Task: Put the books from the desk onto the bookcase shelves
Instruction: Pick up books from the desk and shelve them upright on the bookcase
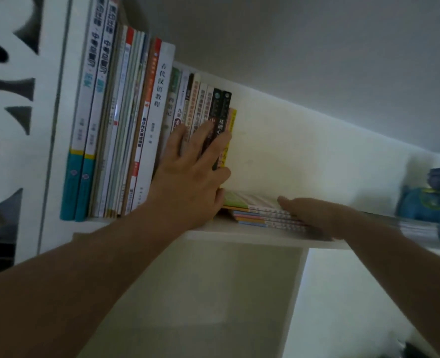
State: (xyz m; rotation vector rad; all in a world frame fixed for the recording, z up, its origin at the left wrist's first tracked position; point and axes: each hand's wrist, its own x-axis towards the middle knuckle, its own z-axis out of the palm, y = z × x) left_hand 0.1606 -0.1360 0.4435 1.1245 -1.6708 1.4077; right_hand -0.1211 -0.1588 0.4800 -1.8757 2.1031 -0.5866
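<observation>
Left hand [191, 174] spread flat against upright books [136, 120] at shelf [239, 235] left end; right hand [314, 215] fingers straight, resting on flat stack [260, 213] at front edge; blue toy [430, 202] far right

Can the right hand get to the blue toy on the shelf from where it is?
Probably yes. The right hand rests on the flat stack of books, and the blue toy stands further right on the same shelf, nothing between them.

A plain grey-white wall [317, 47] rises behind, dimly lit. At far left stands a white cut-out patterned panel [9, 99]; a blurred blue toy figure [430, 202] sits at right.
</observation>
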